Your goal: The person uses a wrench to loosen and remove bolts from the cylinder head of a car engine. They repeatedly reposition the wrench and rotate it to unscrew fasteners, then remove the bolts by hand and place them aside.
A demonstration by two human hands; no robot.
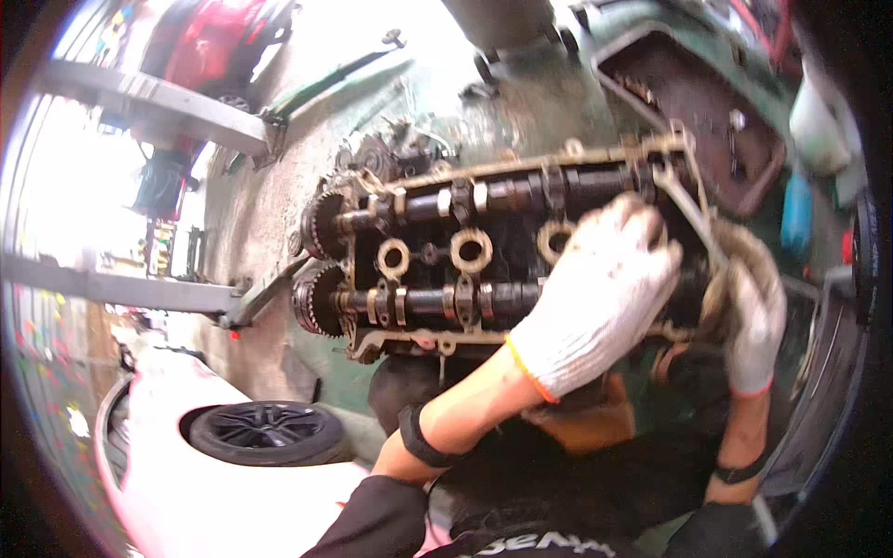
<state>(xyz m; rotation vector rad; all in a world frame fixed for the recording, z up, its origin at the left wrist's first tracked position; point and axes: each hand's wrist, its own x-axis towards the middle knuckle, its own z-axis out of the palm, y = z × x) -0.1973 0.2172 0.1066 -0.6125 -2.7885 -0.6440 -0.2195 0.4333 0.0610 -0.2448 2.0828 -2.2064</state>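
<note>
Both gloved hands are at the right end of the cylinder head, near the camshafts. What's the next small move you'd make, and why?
Probably shift the left hand aside first. It lies flat over the right end of the cylinder head, hiding the near camshaft there, while the right hand grips the head's right edge. With that end covered, the pictures don't show what lies underneath, so clearing the view seems the safest small step.

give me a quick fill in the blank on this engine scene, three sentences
1. Both hands wear ____ knit gloves.
2. The left hand rests on the right end of the cylinder head, which carries ____ camshafts.
3. The toothed sprockets sit at the head's ____ end.

Missing words: white; two; left
</note>
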